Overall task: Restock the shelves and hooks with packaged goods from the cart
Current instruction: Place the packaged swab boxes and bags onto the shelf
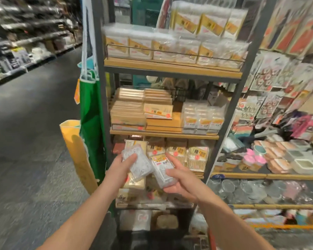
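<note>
Packs sit in both my hands: my left hand [126,162] grips one clear pack [136,162] with the thumb curled over its top face and the fingers hidden beneath, and my right hand [177,179] cradles a second pack [162,171], thumb pressed across its near end and fingers curled up along its far edge. The two packs touch at their inner corners, between my hands, and both are tilted.

I judge them light and fairly stiff, thin clear plastic over small pieces I cannot make out. The film looks slick, so a hold across the broad faces, thumb on top and fingers below, seems safer than pinching a corner. Squeezing hard could buckle the shell.

Just beyond my fingers stands the rack [229,121]. Its lower shelf [199,173], right behind the packs, holds upright beige bags [197,156]. Above my hands the middle shelf [163,134] carries flat boxes [127,114] and similar clear packs [202,117] up and to my right, likely where these belong. Higher still, the top shelf [172,68] is lined with white bags [163,47].

To the left of my left hand hang a green bag [90,112] and a yellow one [76,150]. Off to my right, low shelves hold tubs [304,164]. I cannot see the cart clearly.
</note>
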Demonstrator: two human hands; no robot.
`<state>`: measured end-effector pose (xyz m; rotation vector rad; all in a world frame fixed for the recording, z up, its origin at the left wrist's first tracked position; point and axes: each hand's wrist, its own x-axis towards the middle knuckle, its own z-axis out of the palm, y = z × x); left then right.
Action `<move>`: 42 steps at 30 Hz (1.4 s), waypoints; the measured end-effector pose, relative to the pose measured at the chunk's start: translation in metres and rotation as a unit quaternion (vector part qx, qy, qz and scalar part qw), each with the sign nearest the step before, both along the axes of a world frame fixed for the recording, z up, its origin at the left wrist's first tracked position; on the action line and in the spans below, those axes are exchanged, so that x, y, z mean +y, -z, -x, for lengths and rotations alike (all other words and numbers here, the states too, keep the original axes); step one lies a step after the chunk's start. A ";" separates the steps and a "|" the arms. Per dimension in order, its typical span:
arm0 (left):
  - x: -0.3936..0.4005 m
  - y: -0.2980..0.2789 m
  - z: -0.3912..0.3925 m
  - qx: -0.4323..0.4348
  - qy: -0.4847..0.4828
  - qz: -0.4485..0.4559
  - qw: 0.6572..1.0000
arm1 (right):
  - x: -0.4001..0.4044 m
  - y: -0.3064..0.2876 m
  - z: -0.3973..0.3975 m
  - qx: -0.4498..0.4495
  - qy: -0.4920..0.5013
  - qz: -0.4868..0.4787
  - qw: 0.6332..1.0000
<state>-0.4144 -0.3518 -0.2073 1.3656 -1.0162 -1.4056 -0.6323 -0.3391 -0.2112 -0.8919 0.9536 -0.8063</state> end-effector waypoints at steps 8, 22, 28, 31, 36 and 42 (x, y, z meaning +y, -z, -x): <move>-0.081 -0.019 0.053 0.048 0.000 0.000 0.999 | -0.087 -0.036 0.050 0.047 0.024 0.004 0.999; -0.125 -0.006 0.062 0.069 0.015 -0.006 0.997 | -0.172 -0.066 0.092 0.186 0.107 0.121 0.969; -0.144 -0.006 0.063 0.061 0.009 0.003 0.998 | -0.219 -0.115 0.090 0.311 0.033 0.208 0.927; -0.151 -0.006 0.060 0.061 0.007 -0.002 0.998 | -0.252 -0.122 0.093 0.369 0.049 0.217 0.902; -0.162 -0.012 0.059 0.059 0.005 -0.004 0.998 | -0.294 -0.120 0.106 0.466 0.081 0.178 0.863; -0.170 -0.009 0.075 0.028 0.041 0.009 0.999 | -0.333 -0.110 0.110 0.451 0.077 0.204 0.865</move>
